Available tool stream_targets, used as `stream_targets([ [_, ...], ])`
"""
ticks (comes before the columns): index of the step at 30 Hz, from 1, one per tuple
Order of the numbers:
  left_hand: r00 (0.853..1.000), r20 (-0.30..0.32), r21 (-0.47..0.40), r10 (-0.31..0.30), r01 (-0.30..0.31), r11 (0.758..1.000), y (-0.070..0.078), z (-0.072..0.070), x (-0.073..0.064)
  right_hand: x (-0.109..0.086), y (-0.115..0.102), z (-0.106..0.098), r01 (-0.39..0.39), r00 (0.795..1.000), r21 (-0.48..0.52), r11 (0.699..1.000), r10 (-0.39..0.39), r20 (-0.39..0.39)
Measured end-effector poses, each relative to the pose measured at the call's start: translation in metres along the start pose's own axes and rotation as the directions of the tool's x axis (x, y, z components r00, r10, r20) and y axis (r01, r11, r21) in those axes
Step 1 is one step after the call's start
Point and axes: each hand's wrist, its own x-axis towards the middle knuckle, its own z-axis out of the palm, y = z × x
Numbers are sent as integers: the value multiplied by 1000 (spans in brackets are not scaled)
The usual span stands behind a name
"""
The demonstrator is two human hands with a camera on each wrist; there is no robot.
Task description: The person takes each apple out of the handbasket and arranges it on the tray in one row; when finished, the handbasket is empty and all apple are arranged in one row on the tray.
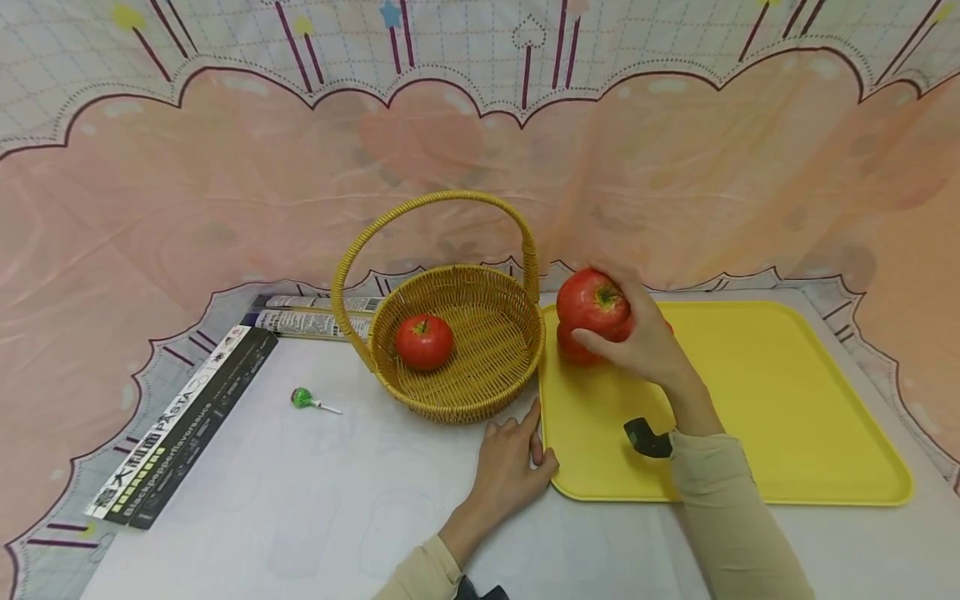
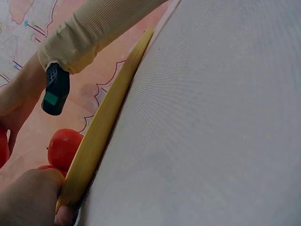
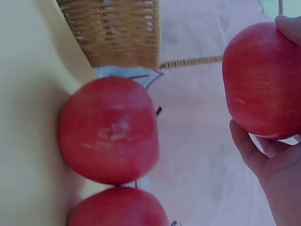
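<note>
My right hand [image 1: 637, 333] grips a red apple [image 1: 592, 302] above the left part of a yellow tray [image 1: 780, 400]. Two more apples lie on the tray, a nearer apple [image 3: 110, 132] and a second apple [image 3: 120, 209] beside it in the right wrist view; from the head they are mostly hidden by the held one and the hand. At the tray's left edge, my left hand [image 1: 510, 462] rests on the table and pinches the rim. Left of the tray stands a wicker basket [image 1: 487, 408] with an upright handle and one apple [image 1: 424, 342] inside.
A black and white pasta box [image 1: 183, 425] lies slanted on the left. Near it is a green lollipop [image 1: 303, 398]. Behind the basket's left side lie clear packs with dark ends [image 1: 307, 322]. A patterned cloth [image 1: 300, 192] hangs along the back.
</note>
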Motion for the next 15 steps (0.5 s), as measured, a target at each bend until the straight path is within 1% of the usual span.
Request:
stream_targets([
  [2,1000,1,0,-2,2,1000,0,0,0,-2,-5,-4,-18,1000,8,1000,18,-6],
  [4,1000,3,-2,-5,5,1000,0,1,0,-3,-5,-7,-31,999,9,999,31,-14],
  [9,1000,1,-1,-9,9,1000,0,0,0,-6,11,-15,-68,997,-23,997,67,-41],
  [12,1000,-4,5,-2,2,1000,-1,0,0,-8,20,-19,-69,996,-41,997,66,-65],
  [15,1000,-5,5,4,-4,1000,-1,1,0,-10,26,-23,-66,994,-57,996,61,-86],
])
